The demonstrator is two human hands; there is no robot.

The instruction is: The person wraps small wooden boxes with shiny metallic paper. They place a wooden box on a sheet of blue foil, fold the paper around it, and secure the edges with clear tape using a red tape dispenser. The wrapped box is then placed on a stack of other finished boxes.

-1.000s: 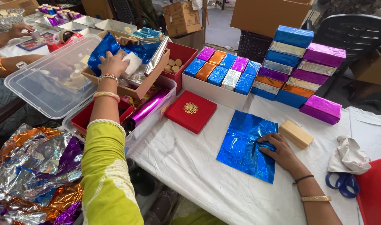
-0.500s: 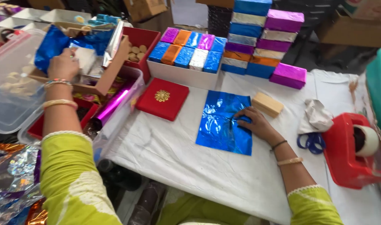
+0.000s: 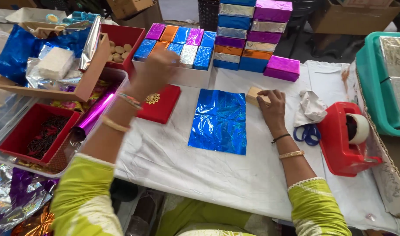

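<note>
Head view showed the right hand (image 3: pixel 273 106) resting on a small tan block (image 3: pixel 253 95), fingers curled over its right end, at the far right corner of a blue foil sheet (image 3: pixel 219 120) lying flat on the desk (image 3: pixel 173 161). Blurred, the left hand (image 3: pixel 155 70) hung above a red box (image 3: pixel 158 103) left of the foil; whether its fingers were apart or together could not be told. Scissors (image 3: pixel 306 132) and a red tape dispenser (image 3: pixel 342 140) lay to the right.
</note>
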